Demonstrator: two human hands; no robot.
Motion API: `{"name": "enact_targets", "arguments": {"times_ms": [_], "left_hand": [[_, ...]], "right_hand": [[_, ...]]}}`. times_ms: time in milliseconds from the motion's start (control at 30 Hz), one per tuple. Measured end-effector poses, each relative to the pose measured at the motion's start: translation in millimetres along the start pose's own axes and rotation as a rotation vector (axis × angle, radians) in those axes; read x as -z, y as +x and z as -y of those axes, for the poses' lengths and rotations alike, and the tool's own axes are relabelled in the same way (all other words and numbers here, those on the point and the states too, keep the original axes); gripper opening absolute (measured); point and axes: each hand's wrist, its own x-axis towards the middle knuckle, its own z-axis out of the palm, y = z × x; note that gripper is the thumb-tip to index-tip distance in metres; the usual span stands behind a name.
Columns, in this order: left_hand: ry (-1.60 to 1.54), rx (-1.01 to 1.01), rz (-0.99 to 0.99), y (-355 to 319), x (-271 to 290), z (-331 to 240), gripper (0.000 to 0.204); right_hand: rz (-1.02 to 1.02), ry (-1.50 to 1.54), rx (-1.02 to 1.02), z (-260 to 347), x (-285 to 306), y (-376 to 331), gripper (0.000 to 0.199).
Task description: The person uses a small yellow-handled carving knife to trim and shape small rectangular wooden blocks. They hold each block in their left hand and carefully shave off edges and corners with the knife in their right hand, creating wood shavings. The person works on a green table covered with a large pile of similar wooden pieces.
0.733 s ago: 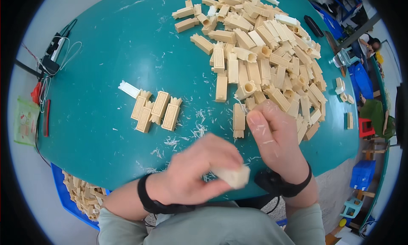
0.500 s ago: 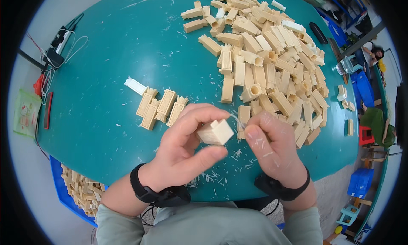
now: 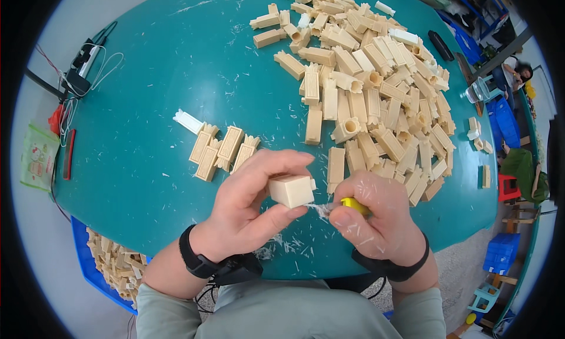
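A smooth cream plastic block (image 3: 292, 190), boxy with a small nub, sits above the teal table (image 3: 147, 74), pinched in the left hand (image 3: 250, 212). The right hand (image 3: 376, 224) is closed around a yellow-handled tool (image 3: 355, 205) at its edge. Pale shavings (image 3: 276, 245) litter below; a heap of similar pieces (image 3: 376, 92) lies beyond.

The cream block (image 3: 291, 190) looks like smooth, matt moulded plastic, as do the pieces in the heap (image 3: 376, 86). The teal tabletop (image 3: 147, 92) is smooth with a faint sheen, littered with thin pale shavings (image 3: 276, 242). The tool's yellow handle (image 3: 355, 205) looks glossy
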Motion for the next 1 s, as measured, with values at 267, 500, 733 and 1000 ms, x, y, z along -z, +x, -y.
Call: {"name": "enact_targets", "arguments": {"times_ms": [267,500,733,1000], "left_hand": [[-0.410,0.045,-0.054,-8.0,-9.8,3.2,0.031],[-0.538,0.114,-0.005,-9.5,-9.9,-0.1,0.030],[-0.565,0.150,-0.001,-7.0,-9.6,-9.9,0.035],[-0.348,0.062,-0.172,-6.4,-11.0,2.5,0.031]], "right_hand": [[0.019,-0.040,0.051,-1.0,-2.2,1.6,0.024],[-0.013,-0.164,0.104,-7.7,4.5,3.3,0.024],[-0.186,-0.020,-0.142,-9.7,6.2,5.3,0.024],[-0.074,0.138,-0.237,1.9,-1.5,0.9,0.026]]}}
